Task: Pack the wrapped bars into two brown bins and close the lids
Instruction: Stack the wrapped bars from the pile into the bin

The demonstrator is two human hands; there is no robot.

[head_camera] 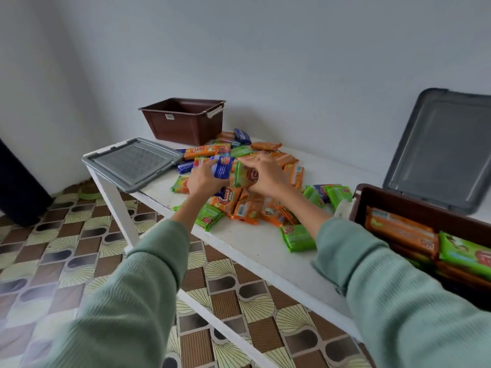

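A heap of orange, green and blue wrapped bars (247, 205) lies across the middle of the white table (255, 243). My left hand (203, 177) grips a blue wrapped bar (222, 168) above the heap. Beside it, my right hand (265, 175) holds a green wrapped bar (245, 176). An empty brown bin (183, 120) stands at the far end of the table. A second brown bin (414, 208) at the near right holds several orange and green bars.
A grey lid (132, 163) lies flat on the table's left corner, overhanging the edge. Another grey lid (441, 147) leans against the wall behind the right bin. Patterned floor tiles lie below. A dark object (18, 189) stands at the far left.
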